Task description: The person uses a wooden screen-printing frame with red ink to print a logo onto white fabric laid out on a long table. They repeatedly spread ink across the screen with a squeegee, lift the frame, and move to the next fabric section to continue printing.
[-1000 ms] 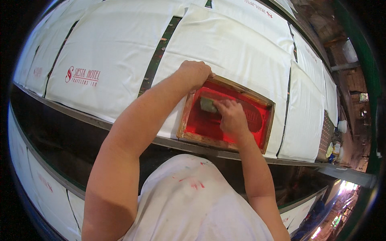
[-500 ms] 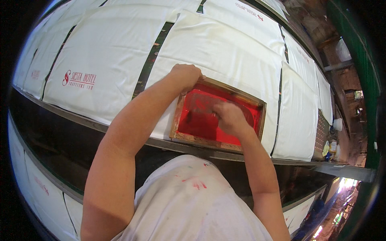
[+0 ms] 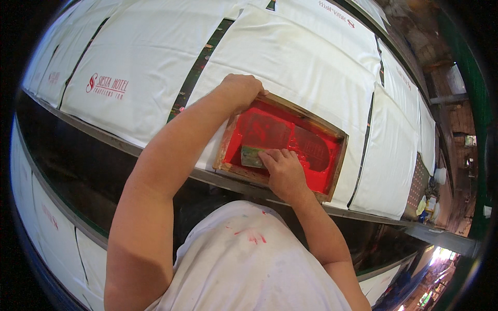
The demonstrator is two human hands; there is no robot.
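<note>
My left hand (image 3: 244, 90) grips the upper left corner of a wooden screen frame (image 3: 337, 166), which lies on white cloth (image 3: 259, 46). Red ink (image 3: 316, 181) coats the screen inside, around a darker stencil area with a logo and lettering. My right hand (image 3: 282, 171) holds a squeegee (image 3: 251, 156) with a greenish, stained top in the lower left part of the screen, near the frame's near side.
More white cloths (image 3: 129, 46), some printed with red logos, line the long table to both sides. Its dark metal front rail (image 3: 124, 145) runs below them. A perforated board (image 3: 417, 181) and small containers (image 3: 438, 176) are at the right, with another cloth-covered table (image 3: 52, 217) lower left.
My right hand has drawn the squeegee from the upper part of the screen down toward the near side, leaving more of the stencil visible. My left hand stays on the frame's corner.
</note>
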